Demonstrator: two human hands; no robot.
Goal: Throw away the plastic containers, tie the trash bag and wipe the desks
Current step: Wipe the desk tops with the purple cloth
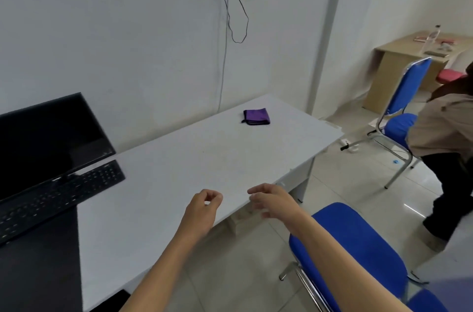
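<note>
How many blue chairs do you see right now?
2. The near chair stands beside the near edge of the white desk; the far chair is across the floor by a bending person. Others may be out of view.

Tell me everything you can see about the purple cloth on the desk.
The purple cloth is folded into a small, roughly square pad. Dark edging runs along its stacked layers on the near side, and a small dark loop or tag shows at its left corner. It looks soft, like microfibre. It lies flat on the white desk, toward the far end near the wall. Nothing else touches it.
</note>
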